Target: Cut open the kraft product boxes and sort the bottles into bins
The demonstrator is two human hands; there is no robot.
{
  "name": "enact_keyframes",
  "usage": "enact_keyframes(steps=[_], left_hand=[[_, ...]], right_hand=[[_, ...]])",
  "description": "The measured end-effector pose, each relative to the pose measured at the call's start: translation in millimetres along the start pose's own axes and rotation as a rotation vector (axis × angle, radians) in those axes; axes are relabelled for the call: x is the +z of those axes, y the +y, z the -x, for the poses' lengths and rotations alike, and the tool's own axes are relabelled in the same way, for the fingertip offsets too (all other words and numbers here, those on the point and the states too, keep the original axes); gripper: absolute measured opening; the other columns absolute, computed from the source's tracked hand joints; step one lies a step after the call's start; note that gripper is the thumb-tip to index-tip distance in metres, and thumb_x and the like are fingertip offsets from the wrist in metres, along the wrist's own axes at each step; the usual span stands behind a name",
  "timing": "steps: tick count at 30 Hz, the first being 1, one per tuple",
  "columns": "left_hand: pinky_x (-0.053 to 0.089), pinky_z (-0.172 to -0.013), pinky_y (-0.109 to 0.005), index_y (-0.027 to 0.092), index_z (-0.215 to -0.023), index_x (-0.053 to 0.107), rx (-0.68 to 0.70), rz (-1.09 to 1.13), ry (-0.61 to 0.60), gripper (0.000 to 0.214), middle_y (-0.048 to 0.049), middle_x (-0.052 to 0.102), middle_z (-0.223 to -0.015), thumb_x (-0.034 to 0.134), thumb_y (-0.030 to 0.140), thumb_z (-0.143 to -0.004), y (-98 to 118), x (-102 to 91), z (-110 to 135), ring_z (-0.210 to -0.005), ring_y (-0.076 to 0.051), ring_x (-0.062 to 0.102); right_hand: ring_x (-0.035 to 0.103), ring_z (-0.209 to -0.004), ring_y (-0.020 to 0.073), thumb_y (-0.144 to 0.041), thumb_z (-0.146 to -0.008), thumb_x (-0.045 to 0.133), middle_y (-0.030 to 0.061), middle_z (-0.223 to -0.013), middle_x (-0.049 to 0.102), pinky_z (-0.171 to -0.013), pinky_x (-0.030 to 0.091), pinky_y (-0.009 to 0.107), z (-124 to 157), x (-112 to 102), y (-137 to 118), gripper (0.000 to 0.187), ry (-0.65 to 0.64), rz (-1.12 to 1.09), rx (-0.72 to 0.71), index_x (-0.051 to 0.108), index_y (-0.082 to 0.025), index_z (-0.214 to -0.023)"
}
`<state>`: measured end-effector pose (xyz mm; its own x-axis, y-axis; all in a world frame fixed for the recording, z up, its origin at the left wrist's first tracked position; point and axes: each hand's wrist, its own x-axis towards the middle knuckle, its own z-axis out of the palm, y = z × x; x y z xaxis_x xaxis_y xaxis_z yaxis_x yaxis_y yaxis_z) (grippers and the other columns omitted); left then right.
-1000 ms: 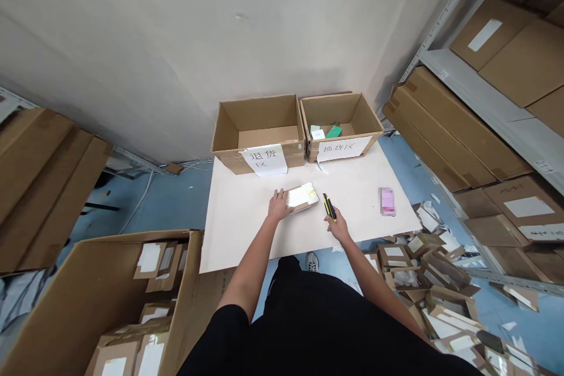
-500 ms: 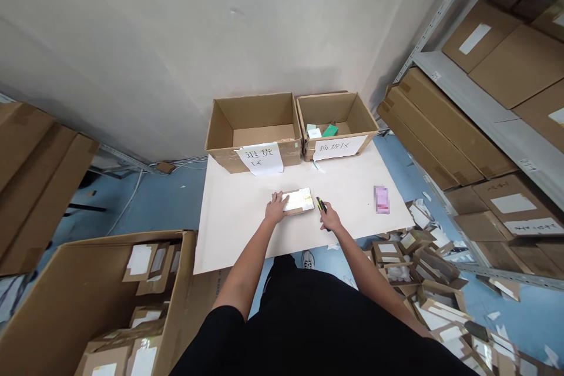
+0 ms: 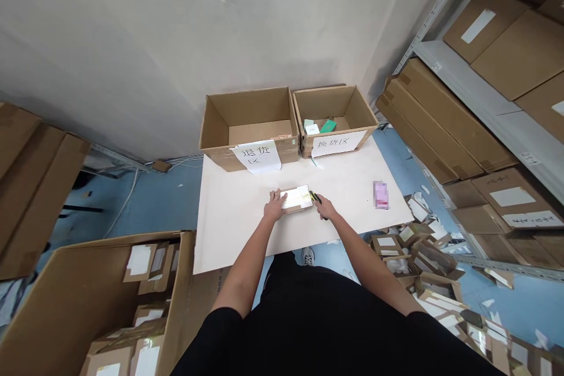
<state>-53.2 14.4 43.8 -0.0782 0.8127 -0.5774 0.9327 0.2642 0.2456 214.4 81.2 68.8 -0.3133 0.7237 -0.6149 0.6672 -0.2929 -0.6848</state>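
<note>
A small cardboard box [image 3: 297,200] with a white label on top lies on the white table. My left hand [image 3: 275,205] grips its left end, thumb over the top edge. In my right hand [image 3: 326,208] is a yellow-and-black utility knife [image 3: 315,197], its tip at the right end of the box. Whether the blade is in the cardboard is too small to tell.
Two open cartons with handwritten signs stand at the back: a left one [image 3: 249,150] and a right one [image 3: 335,144] holding small boxes. A blurred pink item [image 3: 381,195] lies to the right. A large carton of parcels [image 3: 187,258] stands front left; shelving [image 3: 467,82] is at right.
My right hand has moved left with the utility knife, bringing its tip from beside the small box to its right end. My left hand stays on the box.
</note>
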Motion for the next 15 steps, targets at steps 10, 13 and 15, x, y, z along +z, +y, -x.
enact_keyframes(steps=[10,13,15], left_hand=[[0.048,-0.114,-0.057,0.043,-0.168,0.022,-0.005,-0.023,-0.007,0.092,-0.0006,-0.002,-0.181,0.071,0.044,-0.089,-0.2,-3.3,-0.4,-0.166,-0.035,-0.004],[0.048,-0.114,-0.056,0.043,-0.167,0.023,-0.001,-0.035,-0.004,0.092,-0.0008,-0.002,-0.181,0.071,0.045,-0.089,-1.0,-5.4,1.3,-0.166,-0.035,-0.002],[0.048,-0.113,-0.055,0.043,-0.167,0.023,-0.003,-0.041,0.0,0.091,-0.0011,0.0,-0.181,0.071,0.046,-0.089,-0.9,-7.5,3.3,-0.166,-0.034,-0.001]], right_hand=[[0.045,-0.035,0.0079,-0.034,-0.102,0.058,-0.0116,-0.053,0.048,-0.041,0.041,0.016,14.9,-11.5,19.6,0.042,-0.064,-0.072,-0.04,0.061,-0.025,-0.143],[0.04,-0.034,0.0071,-0.035,-0.102,0.058,-0.0124,-0.051,0.046,-0.04,0.039,0.016,24.2,-13.6,26.9,0.037,-0.057,-0.066,-0.032,0.064,-0.025,-0.137],[0.04,-0.033,0.0074,-0.038,-0.103,0.055,-0.0127,-0.052,0.046,-0.04,0.038,0.016,28.9,-15.2,32.7,0.033,-0.013,-0.091,-0.027,0.064,-0.023,-0.132]])
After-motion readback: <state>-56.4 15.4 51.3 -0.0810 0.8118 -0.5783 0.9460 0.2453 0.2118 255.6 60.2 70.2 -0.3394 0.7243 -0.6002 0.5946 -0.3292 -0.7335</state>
